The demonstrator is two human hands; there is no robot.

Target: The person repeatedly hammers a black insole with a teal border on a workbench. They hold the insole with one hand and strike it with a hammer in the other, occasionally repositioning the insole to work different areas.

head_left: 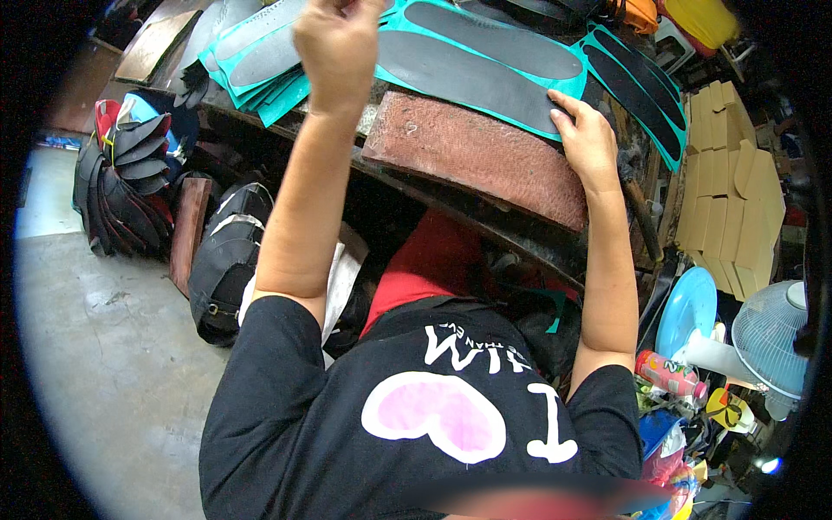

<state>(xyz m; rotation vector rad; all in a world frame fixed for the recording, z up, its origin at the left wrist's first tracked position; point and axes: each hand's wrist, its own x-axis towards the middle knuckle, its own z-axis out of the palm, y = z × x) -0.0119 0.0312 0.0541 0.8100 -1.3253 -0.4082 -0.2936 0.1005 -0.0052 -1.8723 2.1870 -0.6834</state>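
Note:
My left hand (336,56) is raised at the top edge, closed in a fist; what it holds, if anything, is hidden. My right hand (591,143) rests its fingertips, apart, on the right end of a teal sheet (576,87) bearing long dark sole-shaped pieces (468,82). That sheet lies partly over a rough reddish-brown block (472,156). More teal sheets with grey sole shapes (267,56) are stacked to the left, behind my left forearm. To the right lies another teal sheet with black strips (640,94).
At left a bundle of black soles (126,186) stands by a reddish board (190,230) and a black bag (227,269). On the right are stacked cardboard boxes (724,199), a fan (771,334), a blue round lid (686,312) and a pink bottle (669,374).

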